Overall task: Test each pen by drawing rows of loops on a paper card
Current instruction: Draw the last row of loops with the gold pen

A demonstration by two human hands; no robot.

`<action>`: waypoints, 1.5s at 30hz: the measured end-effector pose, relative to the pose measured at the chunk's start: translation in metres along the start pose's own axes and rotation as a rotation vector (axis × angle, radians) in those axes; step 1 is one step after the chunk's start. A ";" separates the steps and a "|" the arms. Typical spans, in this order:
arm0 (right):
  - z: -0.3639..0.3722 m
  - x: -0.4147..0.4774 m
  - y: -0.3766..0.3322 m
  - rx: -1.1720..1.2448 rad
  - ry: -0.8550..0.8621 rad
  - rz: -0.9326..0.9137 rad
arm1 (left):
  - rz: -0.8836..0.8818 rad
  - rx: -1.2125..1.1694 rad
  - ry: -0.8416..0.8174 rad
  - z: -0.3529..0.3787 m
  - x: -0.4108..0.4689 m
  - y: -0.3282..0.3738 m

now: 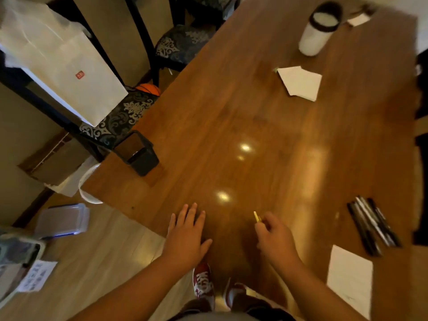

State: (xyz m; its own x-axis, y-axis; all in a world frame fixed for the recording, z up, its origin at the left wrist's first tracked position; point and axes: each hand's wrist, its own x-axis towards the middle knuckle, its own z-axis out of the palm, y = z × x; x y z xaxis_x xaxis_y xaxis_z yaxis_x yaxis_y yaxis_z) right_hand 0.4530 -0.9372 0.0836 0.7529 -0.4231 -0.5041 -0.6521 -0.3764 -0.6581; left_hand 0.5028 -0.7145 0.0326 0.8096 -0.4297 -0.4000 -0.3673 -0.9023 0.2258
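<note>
Pinching a yellow stick (257,217) in right hand (275,237), left hand (185,239) spread open above table (231,112)

bench (231,126): brown wood, smooth, glossy; lamp glints show on it.
pens (372,224): dark plastic by the look, glossy, pale shine along the barrels.
card (349,276): white paper, matt.
papers (301,83): white, matt, folded.
cup (316,35): white wall, black rim, matt; material unclear.
bag (62,66): white paper, matt, creased.
chair seat (125,117): patterned cloth, dull.
floor (97,269): pale wood planks, slight sheen.
box (63,220): clear plastic, smooth.
stick (257,216): pale yellow; material unclear.
</note>
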 end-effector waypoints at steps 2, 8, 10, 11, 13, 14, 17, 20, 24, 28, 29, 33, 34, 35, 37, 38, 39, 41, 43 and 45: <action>-0.017 -0.025 0.030 0.093 0.031 0.065 | 0.096 0.026 -0.025 0.007 -0.010 0.014; -0.059 -0.078 0.100 0.263 0.174 0.322 | 0.424 0.034 -0.090 0.015 -0.027 0.058; -0.072 -0.089 0.115 0.323 0.179 0.391 | 0.507 0.038 -0.113 0.016 -0.028 0.076; -0.079 -0.093 0.121 0.344 0.192 0.406 | 0.541 0.036 -0.129 0.016 -0.028 0.086; -0.092 -0.100 0.131 0.396 0.232 0.420 | 0.593 0.042 -0.165 0.017 -0.031 0.108; -0.099 -0.103 0.137 0.411 0.252 0.418 | 0.615 0.054 -0.178 0.019 -0.033 0.120; -0.117 -0.108 0.152 0.436 0.289 0.393 | 0.635 0.044 -0.186 0.026 -0.041 0.155; -0.134 -0.108 0.169 0.464 0.283 0.387 | 0.628 0.021 -0.190 0.037 -0.050 0.185; -0.153 -0.104 0.187 0.531 0.245 0.394 | 0.612 0.039 -0.189 0.053 -0.062 0.215; -0.170 -0.101 0.196 0.730 0.185 0.442 | 0.576 0.054 -0.135 0.065 -0.069 0.236; -0.175 -0.101 0.196 0.777 0.171 0.437 | 0.570 0.061 -0.124 0.068 -0.070 0.240; -0.187 -0.102 0.200 0.629 0.124 0.223 | 0.562 0.107 -0.094 0.079 -0.074 0.251; -0.189 -0.103 0.202 0.567 0.129 0.178 | 0.557 0.118 -0.088 0.082 -0.075 0.252; -0.192 -0.104 0.204 0.544 0.145 0.159 | 0.548 0.131 -0.083 0.085 -0.075 0.253; -0.197 -0.107 0.206 0.565 0.175 0.150 | 0.529 0.157 -0.083 0.089 -0.076 0.255; -0.200 -0.108 0.206 0.577 0.184 0.133 | 0.523 0.170 -0.088 0.091 -0.076 0.255; -0.200 -0.109 0.206 0.567 0.186 0.111 | 0.518 0.184 -0.095 0.092 -0.076 0.256; -0.198 -0.112 0.209 0.484 0.188 0.089 | 0.516 0.207 -0.102 0.094 -0.075 0.257; -0.194 -0.115 0.213 0.455 0.193 0.117 | 0.524 0.231 -0.110 0.095 -0.073 0.256; -0.188 -0.118 0.217 0.496 0.173 0.124 | 0.545 0.269 -0.119 0.094 -0.072 0.255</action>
State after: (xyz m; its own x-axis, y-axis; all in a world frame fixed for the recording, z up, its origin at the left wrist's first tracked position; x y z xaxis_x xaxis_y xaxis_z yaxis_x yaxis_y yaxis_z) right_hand 0.2059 -1.1245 0.1052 0.6202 -0.5852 -0.5224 -0.5831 0.1016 -0.8061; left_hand 0.3073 -0.9170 0.0352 0.4221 -0.8184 -0.3900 -0.8288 -0.5227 0.1998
